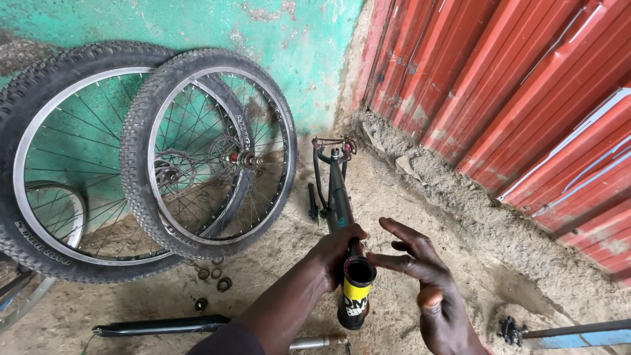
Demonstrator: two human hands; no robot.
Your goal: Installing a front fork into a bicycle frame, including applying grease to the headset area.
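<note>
A dark bicycle frame (336,190) stretches away from me across the dirt ground, its rear end by the wall corner. Its head tube (355,289), black with a yellow band, points its hollow end up at me. My left hand (335,253) grips the frame tube just behind the head tube. My right hand (427,289) hovers beside the head tube's opening, fingers spread, a fingertip close to the rim, holding nothing.
Two spoked wheels with knobbly tyres (210,151) (66,158) lean on the green wall. Small rings and bearing parts (213,276) lie on the ground. A black fork (164,325) lies near me. A red corrugated metal wall (526,98) is on the right; a blue-and-black part (572,332) sits low right.
</note>
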